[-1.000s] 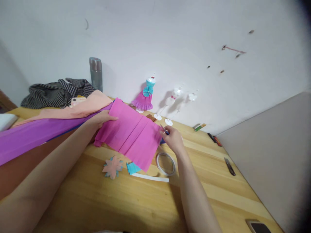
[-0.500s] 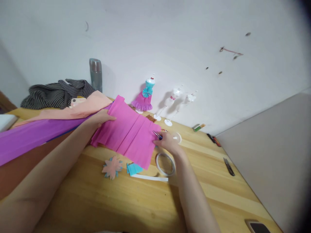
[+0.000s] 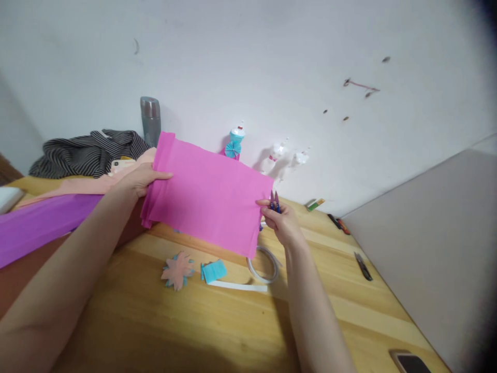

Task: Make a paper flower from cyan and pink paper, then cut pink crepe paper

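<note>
A sheet of pink crepe paper [image 3: 212, 194] is stretched between my hands above the wooden table. My left hand [image 3: 142, 178] grips its left end, where the paper is folded in layers, with the thumb on top. At the right edge, my right hand [image 3: 281, 220] pinches the paper and also holds small thread snips [image 3: 275, 201], blades pointing up. Below the paper lie a peach and blue paper flower [image 3: 178, 270], a folded piece of blue crepe paper [image 3: 215, 270], a white strip [image 3: 238, 286] and a roll of tape [image 3: 266, 277].
Small white mannequin stands [image 3: 277, 150] are by the wall, one dressed in blue [image 3: 233, 149]. Purple crepe paper [image 3: 50, 223], a striped cloth [image 3: 89, 150] and a grey flask [image 3: 150, 122] are at left. A cutter [image 3: 363, 267] and a phone [image 3: 409, 361] lie right.
My hands have lifted the pink paper and pulled it flatter, smoothing its creases. My right hand has moved right and up, and the snips now point upward.
</note>
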`<action>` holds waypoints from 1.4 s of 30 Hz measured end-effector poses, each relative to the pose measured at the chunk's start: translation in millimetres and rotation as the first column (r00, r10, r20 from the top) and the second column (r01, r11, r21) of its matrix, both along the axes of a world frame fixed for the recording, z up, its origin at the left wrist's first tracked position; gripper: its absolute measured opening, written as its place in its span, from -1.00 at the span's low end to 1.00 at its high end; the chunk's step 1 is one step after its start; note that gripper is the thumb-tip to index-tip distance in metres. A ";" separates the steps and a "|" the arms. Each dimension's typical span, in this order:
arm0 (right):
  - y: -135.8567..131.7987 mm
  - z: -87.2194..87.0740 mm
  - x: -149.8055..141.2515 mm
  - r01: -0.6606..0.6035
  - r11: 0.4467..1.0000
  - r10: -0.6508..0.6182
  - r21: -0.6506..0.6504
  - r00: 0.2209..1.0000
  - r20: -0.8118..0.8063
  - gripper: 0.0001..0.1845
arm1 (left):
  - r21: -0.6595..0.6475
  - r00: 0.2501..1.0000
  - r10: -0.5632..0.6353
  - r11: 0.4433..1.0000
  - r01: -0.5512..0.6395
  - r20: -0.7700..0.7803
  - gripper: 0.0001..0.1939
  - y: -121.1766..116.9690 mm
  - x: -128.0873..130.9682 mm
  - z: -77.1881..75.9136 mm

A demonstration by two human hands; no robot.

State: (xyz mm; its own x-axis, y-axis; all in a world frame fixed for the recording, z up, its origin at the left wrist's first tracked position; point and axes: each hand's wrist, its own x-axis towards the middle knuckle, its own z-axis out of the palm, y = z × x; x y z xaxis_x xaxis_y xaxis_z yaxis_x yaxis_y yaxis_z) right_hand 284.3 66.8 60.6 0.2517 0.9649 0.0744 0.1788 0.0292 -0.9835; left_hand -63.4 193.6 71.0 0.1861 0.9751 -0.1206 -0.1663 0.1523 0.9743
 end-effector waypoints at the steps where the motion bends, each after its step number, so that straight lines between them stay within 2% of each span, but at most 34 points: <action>1: 0.1 0.3 0.9 0.011 1.000 -0.011 0.018 1.000 -0.009 -0.65 | 0.006 1.000 -0.007 1.000 0.007 0.022 -0.49 -0.2 -0.9 1.3; 7: 0.3 0.7 3.9 0.056 0.990 -0.059 0.127 0.998 0.022 -0.77 | 0.011 0.995 -0.038 0.999 0.037 0.088 -0.46 -6.6 0.0 10.9; 12: -3.3 7.3 -1.3 0.021 0.986 -0.035 0.164 0.996 0.087 -0.78 | 0.092 0.991 -0.064 0.994 0.054 0.118 -0.24 -12.9 1.8 19.3; 15: -4.3 11.1 -5.2 0.003 0.980 -0.033 0.199 0.988 0.148 -0.79 | 0.114 0.993 -0.067 0.992 0.055 0.098 -0.28 -15.1 1.3 21.8; 17: -3.1 11.1 -5.7 0.028 0.968 -0.071 0.248 0.984 0.166 -0.79 | 0.125 0.997 -0.036 0.992 0.028 0.063 -0.32 -15.8 0.1 22.0; 21: 2.8 5.5 -1.3 0.152 0.956 -0.190 0.250 0.972 0.137 -0.44 | 0.198 0.998 0.005 0.980 0.007 -0.062 -0.37 -16.0 -3.1 21.5; 22: 4.1 3.9 0.2 0.188 0.952 -0.223 0.243 0.966 0.128 -0.46 | 0.212 0.996 0.005 0.977 0.014 -0.087 -0.38 -16.4 -3.7 21.8; 24: 5.4 1.9 2.8 0.230 0.942 -0.263 0.246 0.958 0.114 -0.66 | 0.226 0.994 0.000 0.974 0.026 -0.113 -0.39 -17.8 -4.3 23.1; 25: 5.2 1.9 3.6 0.229 0.940 -0.264 0.251 0.958 0.113 -0.77 | 0.226 0.994 -0.009 0.974 0.034 -0.111 -0.40 -18.9 -4.5 24.1; 27: 3.2 3.7 4.3 0.218 0.939 -0.255 0.264 0.960 0.114 -0.83 | 0.214 0.996 -0.032 0.975 0.050 -0.086 -0.44 -21.4 -5.3 26.3; 32: -3.1 11.6 2.3 0.221 0.933 -0.244 0.286 0.969 0.047 -0.77 | 0.201 0.997 -0.077 0.977 0.072 0.018 -0.51 -23.5 -13.2 28.9; 35: -5.0 14.7 0.3 0.194 0.943 -0.189 0.269 0.981 -0.043 -0.73 | 0.211 0.995 -0.081 0.975 0.068 0.054 -0.45 -21.3 -19.7 27.3; 42: -10.4 19.4 0.3 0.108 0.960 -0.043 0.257 0.969 -0.243 -0.63 | 0.221 0.997 -0.026 0.975 0.010 0.071 -0.52 -23.1 -25.1 22.2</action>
State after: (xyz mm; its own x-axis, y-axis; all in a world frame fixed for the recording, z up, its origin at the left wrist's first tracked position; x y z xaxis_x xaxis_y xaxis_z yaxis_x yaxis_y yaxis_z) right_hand 284.6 56.4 80.0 0.3642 0.8953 0.2565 -0.0425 0.2912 -0.9557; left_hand -88.5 170.5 93.2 0.2041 0.9726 0.1111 -0.2372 -0.0610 0.9695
